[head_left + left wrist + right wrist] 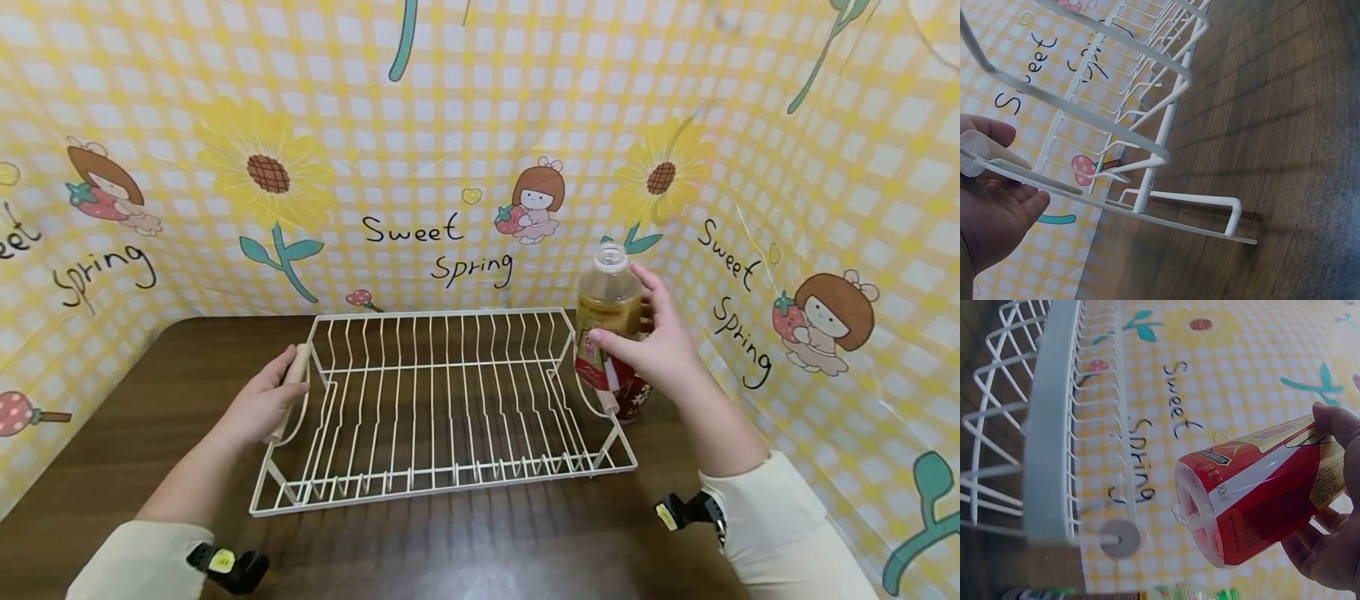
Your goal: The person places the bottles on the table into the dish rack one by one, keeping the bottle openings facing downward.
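Observation:
A white wire dish rack (pixel 450 490) with wooden side handles stands across the middle of the brown table. My left hand (pixel 266 400) grips its left handle (pixel 297 367); the left wrist view shows fingers and thumb around that handle (pixel 997 156). On the other side, my right hand (pixel 667 350) holds an uncapped clear plastic bottle (pixel 609 321) with a red and gold label. The bottle is raised and slightly tilted, overlapping the rack's right handle (pixel 609 403) in the head view. Its base (pixel 1194 512) hangs beside the rack in the right wrist view.
Another bottle with a dark red flowered label (pixel 637 398) stands right of the rack, mostly hidden behind the held one. A green cap (pixel 1229 594) shows at the right wrist view's lower edge. Yellow checked cloth (pixel 420 150) rises behind the table and along its sides.

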Action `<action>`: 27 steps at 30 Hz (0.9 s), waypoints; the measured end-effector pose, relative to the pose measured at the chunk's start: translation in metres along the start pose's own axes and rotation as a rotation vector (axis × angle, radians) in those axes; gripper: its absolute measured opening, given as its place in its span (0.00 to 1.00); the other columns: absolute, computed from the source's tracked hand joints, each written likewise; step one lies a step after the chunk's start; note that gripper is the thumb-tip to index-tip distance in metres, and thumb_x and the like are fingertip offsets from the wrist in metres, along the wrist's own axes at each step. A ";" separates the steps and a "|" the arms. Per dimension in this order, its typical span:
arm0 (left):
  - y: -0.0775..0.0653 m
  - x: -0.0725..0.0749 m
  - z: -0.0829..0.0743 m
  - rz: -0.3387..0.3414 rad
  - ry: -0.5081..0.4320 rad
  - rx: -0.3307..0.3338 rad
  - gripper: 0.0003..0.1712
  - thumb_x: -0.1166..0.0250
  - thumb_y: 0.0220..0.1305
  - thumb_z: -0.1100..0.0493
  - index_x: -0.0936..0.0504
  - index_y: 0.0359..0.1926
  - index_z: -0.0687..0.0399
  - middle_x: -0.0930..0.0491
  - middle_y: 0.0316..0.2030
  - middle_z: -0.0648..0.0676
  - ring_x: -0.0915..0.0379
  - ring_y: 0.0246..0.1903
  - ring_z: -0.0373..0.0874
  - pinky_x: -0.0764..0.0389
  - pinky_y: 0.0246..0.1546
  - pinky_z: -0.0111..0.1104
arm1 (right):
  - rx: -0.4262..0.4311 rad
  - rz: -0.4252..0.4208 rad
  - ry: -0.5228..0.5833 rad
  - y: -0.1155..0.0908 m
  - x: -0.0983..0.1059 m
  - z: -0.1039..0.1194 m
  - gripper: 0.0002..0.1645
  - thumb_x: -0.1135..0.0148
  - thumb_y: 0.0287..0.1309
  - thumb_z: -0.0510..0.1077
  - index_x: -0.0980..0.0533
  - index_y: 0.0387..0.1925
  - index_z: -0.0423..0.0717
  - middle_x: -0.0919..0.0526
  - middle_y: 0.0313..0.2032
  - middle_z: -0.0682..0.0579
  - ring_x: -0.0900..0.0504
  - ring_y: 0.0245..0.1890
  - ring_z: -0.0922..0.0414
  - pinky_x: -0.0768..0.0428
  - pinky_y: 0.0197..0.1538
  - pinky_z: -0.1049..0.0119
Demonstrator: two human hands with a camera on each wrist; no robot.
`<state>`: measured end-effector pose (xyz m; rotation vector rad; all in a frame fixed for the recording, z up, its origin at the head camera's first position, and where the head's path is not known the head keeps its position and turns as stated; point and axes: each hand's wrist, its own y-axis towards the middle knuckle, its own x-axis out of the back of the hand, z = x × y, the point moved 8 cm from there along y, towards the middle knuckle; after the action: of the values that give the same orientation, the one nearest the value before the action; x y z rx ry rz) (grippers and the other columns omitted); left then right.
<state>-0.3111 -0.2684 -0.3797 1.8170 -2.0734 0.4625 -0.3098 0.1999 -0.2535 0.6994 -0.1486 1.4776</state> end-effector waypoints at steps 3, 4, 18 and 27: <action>-0.001 0.000 0.000 0.002 0.007 0.005 0.43 0.52 0.74 0.62 0.72 0.74 0.68 0.71 0.74 0.74 0.66 0.72 0.71 0.54 0.69 0.62 | -0.006 0.051 -0.004 0.008 -0.015 0.004 0.59 0.27 0.53 0.47 0.53 0.77 0.63 0.34 0.65 0.38 0.32 0.60 0.42 0.29 0.59 0.47; -0.002 0.000 0.000 0.003 0.008 0.006 0.43 0.53 0.74 0.61 0.72 0.74 0.68 0.71 0.74 0.75 0.66 0.72 0.72 0.54 0.69 0.62 | -0.007 0.068 -0.006 0.010 -0.020 0.005 0.59 0.27 0.52 0.47 0.53 0.77 0.64 0.34 0.65 0.39 0.32 0.61 0.42 0.29 0.59 0.45; -0.004 0.007 -0.019 -0.001 0.135 -0.004 0.46 0.52 0.76 0.51 0.70 0.75 0.66 0.65 0.74 0.75 0.58 0.71 0.72 0.42 0.66 0.60 | 0.013 0.268 -0.045 0.024 -0.084 0.023 0.58 0.24 0.49 0.51 0.48 0.75 0.66 0.35 0.69 0.46 0.32 0.64 0.44 0.25 0.59 0.42; -0.001 0.008 -0.072 0.041 0.146 -0.060 0.49 0.48 0.74 0.44 0.70 0.77 0.55 0.68 0.76 0.70 0.69 0.74 0.71 0.53 0.69 0.64 | 0.063 0.337 -0.125 0.028 -0.111 0.034 0.58 0.24 0.48 0.53 0.48 0.75 0.66 0.32 0.67 0.47 0.29 0.62 0.46 0.25 0.58 0.45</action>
<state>-0.3076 -0.2419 -0.3119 1.6579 -2.0068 0.5218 -0.3389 0.0859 -0.2722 0.8482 -0.3304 1.7652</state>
